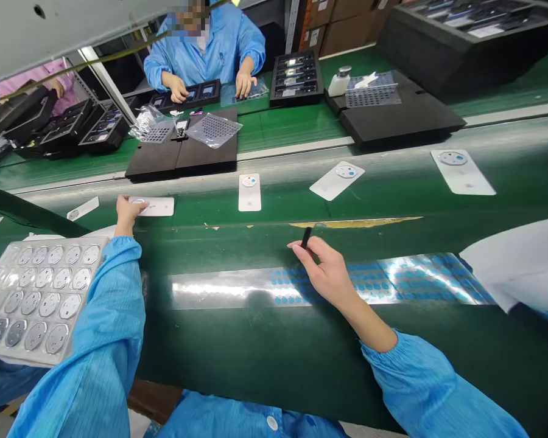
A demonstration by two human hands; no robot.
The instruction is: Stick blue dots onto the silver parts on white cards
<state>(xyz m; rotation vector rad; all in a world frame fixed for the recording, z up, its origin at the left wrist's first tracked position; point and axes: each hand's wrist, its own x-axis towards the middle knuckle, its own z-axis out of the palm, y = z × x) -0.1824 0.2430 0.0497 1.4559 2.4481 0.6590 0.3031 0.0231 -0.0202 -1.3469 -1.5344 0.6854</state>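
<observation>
item: my left hand (128,212), reached out far ahead and to my left across the green belt (393,182). fingers laid on the near-left end of a white card (158,207); pressing or pinching it, not lifting clear that i can see. the card lies flat, long axis running away to the right of that hand.

item: my right hand (326,274), nearer my body, closed in a pinch on a short black tool (305,237) whose tip points up and away from me. the heel of this hand sits over a shiny sticker strip (393,283).

item: sticker strip, flat on the table edge, long axis left to right, passing under my right hand. rows of small blue dots run to both sides of the hand, most of them to its right.

item: further white cards on the belt. one (249,191) lies ahead of my right hand and to its left, long axis pointing away from me; it sits between my two hands, somewhat closer to the right. one (337,180) ahead and slightly right, turned on a slant. one (462,171) well off to the right.

item: clear tray of round parts (41,298), just beside my left forearm on its outer side.

item: a person in a blue coat across the belt, their own hands on black trays (296,76); apart from mine.
</observation>
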